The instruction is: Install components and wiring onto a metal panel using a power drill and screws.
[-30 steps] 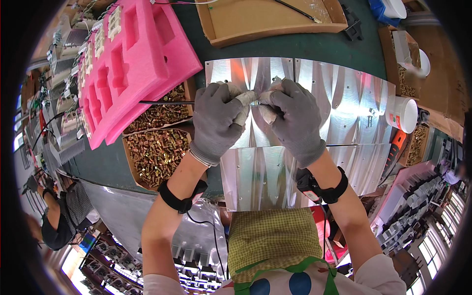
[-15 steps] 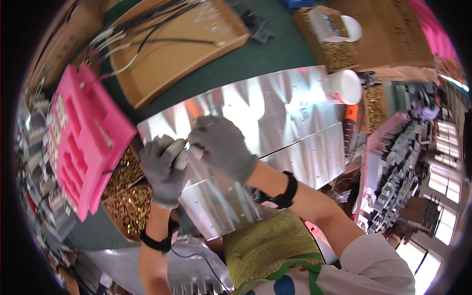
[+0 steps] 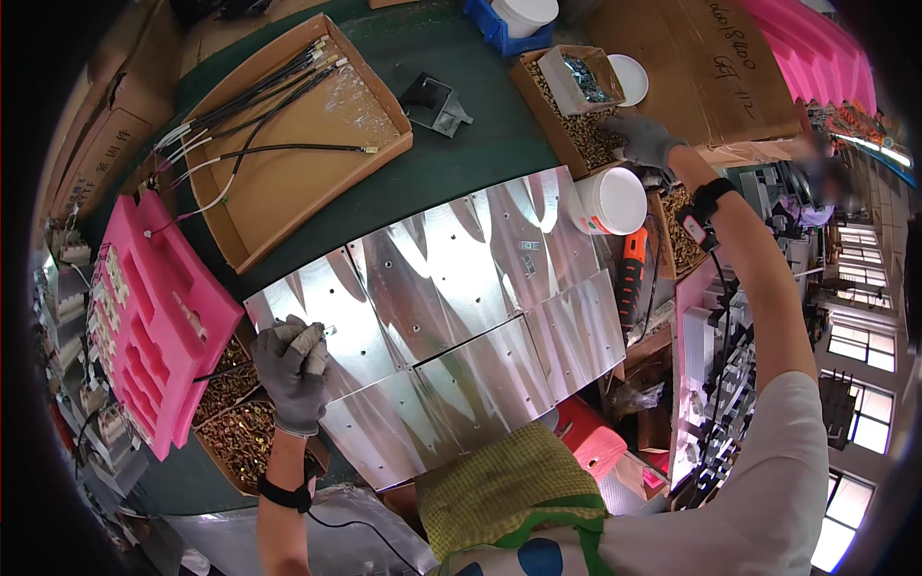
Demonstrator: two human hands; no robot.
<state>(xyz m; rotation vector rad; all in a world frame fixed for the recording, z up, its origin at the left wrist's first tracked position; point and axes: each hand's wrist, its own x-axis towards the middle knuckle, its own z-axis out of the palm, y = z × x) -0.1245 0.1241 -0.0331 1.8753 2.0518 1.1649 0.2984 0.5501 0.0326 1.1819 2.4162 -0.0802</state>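
Several shiny metal plates (image 3: 451, 288) lie edge to edge before me, dotted with small holes. Over their left end is my left hand (image 3: 291, 376) in a grey glove, its fingers curled closed; whatever they hold is hidden. A small bright piece shows beside its fingertips. My right hand (image 3: 645, 141), also gloved, reaches to the far right, fingers apart at the edge of a cardboard box of small brass-coloured screws (image 3: 588, 139). In that box stands a smaller open box (image 3: 581, 79) of silvery bits. Two small metal clips (image 3: 529, 255) rest on the plates' right part.
A white tub (image 3: 612, 202) and an orange-and-black tool (image 3: 630, 274) stand right of the plates. At far left are a cardboard tray (image 3: 288, 192) with cables, a pink foam holder (image 3: 163, 326) and boxes of fasteners (image 3: 240, 432). A black bracket (image 3: 437, 104) lies farther back.
My right hand has left my left hand over the plates and moved far right to the screw box. My left hand stays at the plates' left end. The view has shifted.
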